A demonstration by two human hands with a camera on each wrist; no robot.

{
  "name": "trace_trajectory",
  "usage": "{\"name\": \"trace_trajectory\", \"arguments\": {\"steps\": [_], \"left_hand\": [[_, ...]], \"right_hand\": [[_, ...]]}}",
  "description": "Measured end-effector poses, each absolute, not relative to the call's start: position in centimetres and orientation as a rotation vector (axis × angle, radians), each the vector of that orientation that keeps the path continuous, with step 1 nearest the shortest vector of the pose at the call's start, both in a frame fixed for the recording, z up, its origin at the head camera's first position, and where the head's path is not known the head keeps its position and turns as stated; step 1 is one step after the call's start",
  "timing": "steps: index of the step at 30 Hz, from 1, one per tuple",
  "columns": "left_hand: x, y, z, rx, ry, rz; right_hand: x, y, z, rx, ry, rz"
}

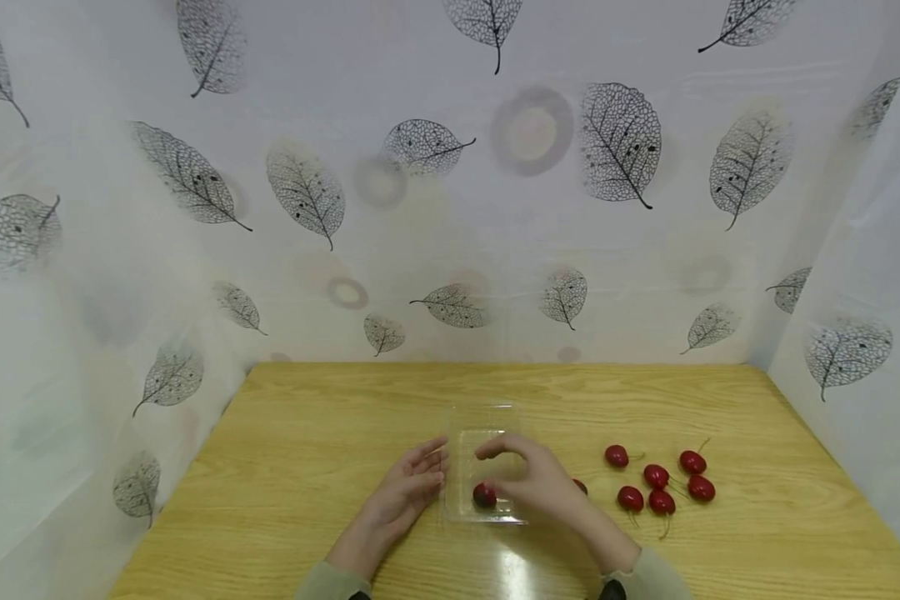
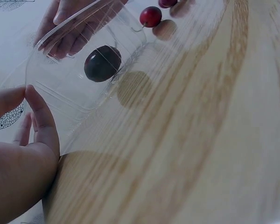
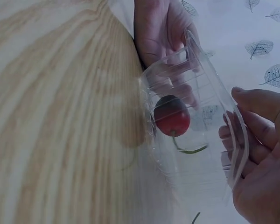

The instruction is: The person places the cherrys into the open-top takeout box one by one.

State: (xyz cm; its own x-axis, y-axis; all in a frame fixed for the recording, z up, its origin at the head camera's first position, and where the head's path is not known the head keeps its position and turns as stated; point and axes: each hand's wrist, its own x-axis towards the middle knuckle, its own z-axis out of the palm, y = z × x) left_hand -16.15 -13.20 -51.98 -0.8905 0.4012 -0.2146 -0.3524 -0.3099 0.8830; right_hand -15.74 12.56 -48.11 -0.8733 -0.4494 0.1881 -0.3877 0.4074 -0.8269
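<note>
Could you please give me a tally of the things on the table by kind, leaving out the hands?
Clear container: 1
Red cherries: 8 visible, 1 inside the container and 7 on the table, one of those mostly hidden behind the right hand
Total: 9

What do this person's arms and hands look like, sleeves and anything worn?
The left hand and right hand are ungloved. Both sleeves are pale grey-green; a small black item shows at each one's edge, too cropped to identify.
</note>
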Motion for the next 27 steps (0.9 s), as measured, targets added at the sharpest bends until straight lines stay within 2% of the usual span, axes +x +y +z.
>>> {"name": "trace_trajectory", "arguments": {"steps": [8,27], "left_hand": [[-16.0,-13.1,-51.6,0.044,1.469,2.237],[-16.1,-13.2,-51.8,0.045,1.485,2.225]], "right_hand": [[-16.1,13.9,-47.9,-0.777,2.631,-1.530],[-16.5,19.4,-46.7,-0.514,2.726,-1.610]]}}
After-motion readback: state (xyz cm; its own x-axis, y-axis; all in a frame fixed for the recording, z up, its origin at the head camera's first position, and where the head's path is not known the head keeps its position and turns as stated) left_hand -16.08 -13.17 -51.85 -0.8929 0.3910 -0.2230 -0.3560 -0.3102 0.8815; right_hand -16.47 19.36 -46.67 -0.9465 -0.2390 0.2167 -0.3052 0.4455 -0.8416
